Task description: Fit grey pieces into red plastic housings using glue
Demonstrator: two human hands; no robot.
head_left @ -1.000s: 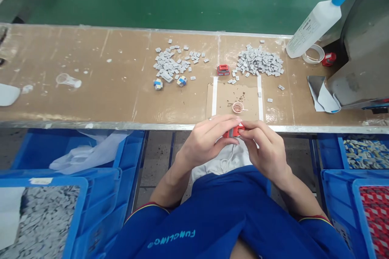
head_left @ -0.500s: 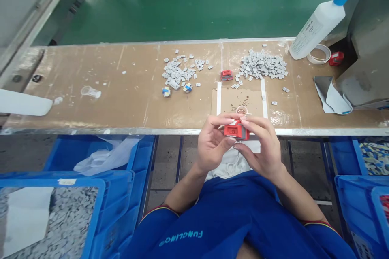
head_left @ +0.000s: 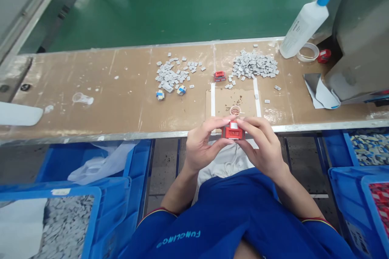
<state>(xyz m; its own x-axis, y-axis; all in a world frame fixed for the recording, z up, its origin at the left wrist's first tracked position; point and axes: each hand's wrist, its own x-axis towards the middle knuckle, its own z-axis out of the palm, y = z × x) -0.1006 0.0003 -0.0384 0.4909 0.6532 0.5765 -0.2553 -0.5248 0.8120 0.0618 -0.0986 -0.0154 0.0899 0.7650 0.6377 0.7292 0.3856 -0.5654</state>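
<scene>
Between my two hands, over the bench's front edge, is a small red toy vehicle body (head_left: 234, 133) with grey sides and a white top piece. My left hand (head_left: 200, 143) grips its left side with thumb and fingertips. On the opposite side, my right hand (head_left: 261, 143) pinches it the same way. Just beyond my fingertips stands a small clear cup (head_left: 235, 110) with a thin stick across it. A similar red toy part (head_left: 219, 76) sits farther back, beside a heap of small grey pieces (head_left: 255, 64).
Another pile of grey pieces (head_left: 172, 75) lies left of centre, near two blue-and-yellow blocks (head_left: 181, 90). At the right stand a white squeeze bottle (head_left: 304, 28), a tape roll (head_left: 307, 52) and folded paper (head_left: 322, 93). Blue crates (head_left: 114, 198) flank my body. Behind the bench runs a green belt (head_left: 182, 8).
The red toy body has turned so that its end faces me more squarely, with the white top piece showing. Both hands still hold it. The whole view has shifted slightly.
</scene>
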